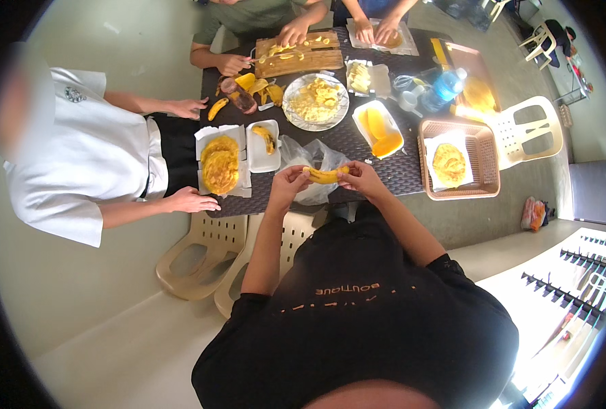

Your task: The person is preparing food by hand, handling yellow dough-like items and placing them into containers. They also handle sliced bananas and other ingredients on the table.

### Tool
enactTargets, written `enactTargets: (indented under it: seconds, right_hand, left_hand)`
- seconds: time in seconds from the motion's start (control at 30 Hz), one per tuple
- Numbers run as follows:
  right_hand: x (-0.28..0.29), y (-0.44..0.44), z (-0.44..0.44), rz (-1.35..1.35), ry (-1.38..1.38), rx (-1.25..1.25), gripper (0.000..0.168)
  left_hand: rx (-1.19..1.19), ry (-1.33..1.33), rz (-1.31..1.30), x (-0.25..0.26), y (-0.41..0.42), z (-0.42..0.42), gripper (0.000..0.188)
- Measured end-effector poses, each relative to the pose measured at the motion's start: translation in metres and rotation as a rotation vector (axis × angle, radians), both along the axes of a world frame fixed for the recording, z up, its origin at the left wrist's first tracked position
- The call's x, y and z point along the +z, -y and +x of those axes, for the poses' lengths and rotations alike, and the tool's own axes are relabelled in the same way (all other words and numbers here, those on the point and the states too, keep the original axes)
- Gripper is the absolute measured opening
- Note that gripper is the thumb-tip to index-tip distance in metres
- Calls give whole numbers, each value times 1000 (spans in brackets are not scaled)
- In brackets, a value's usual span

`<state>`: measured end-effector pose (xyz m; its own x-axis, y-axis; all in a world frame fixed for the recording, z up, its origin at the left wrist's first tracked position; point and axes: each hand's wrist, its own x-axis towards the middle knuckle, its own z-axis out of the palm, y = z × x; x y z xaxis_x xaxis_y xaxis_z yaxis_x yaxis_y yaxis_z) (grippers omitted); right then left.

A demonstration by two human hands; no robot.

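A yellow banana with dark marks is held level between my two hands, above the near edge of the dark woven table. My left hand grips one end and my right hand the other. Beneath the banana lies a clear plastic bag. A white foam tray with a spotted banana in it stands to the left, next to a flat yellow food on paper. Beyond my hands is a round plate of yellow mashed and sliced food. A foam box holds orange-yellow pieces.
A brown plastic basket stands at the right, near a blue-tinted bottle. Across the table a person's hands work at a wooden board; another's touch food on paper. A person in white rests both hands at the left edge.
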<state>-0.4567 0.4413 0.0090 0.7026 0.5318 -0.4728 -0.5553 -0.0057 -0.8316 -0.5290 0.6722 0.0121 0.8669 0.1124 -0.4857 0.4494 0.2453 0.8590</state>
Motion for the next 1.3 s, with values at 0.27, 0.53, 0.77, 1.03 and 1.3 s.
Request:
enactTargets:
  seconds: [0.27, 0.53, 0.77, 1.03, 1.3]
  right_hand:
    - [-7, 15, -11, -13, 54, 187, 41]
    - [-12, 32, 0, 26, 158, 223, 39]
    - [-12, 43, 30, -8, 313, 89, 41]
    - [4, 61, 65, -61, 338, 133, 44]
    - [-24, 48, 71, -45, 330, 247, 41]
  left_hand:
    - [99, -11, 16, 1, 23, 8, 30]
    - [27, 0, 28, 8, 44, 23, 32]
    - [-147, -50, 61, 15, 68, 55, 37]
    - [-158, 101, 249, 10, 88, 85, 33]
    - [78, 6, 420, 14, 59, 70, 29]
